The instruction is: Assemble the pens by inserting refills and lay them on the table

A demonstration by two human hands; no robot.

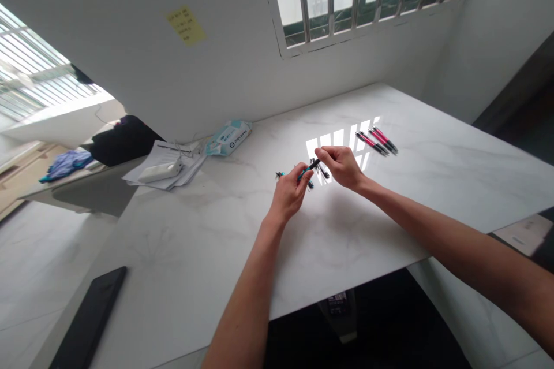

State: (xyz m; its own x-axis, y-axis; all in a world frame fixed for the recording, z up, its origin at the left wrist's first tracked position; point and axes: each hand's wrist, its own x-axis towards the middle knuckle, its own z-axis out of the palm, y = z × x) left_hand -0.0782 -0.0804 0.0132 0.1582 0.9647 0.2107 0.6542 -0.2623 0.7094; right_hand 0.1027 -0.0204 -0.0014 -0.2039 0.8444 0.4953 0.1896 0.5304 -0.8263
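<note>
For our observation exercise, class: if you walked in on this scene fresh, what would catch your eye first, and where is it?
First, the two hands meeting over the middle of the white marble table: the left hand and right hand both grip one teal pen. Just beyond them, to the right, lie three pink pens beside a bright window reflection. A black phone sits at the near left corner.

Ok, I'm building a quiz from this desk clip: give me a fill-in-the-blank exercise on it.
1. Both hands, left hand and right hand, hold one ___ pen.
2. The pink pens lie to the ___ of the hands.
3. The black phone lies near the table's ___ corner.

Missing words: teal; right; near-left
</note>
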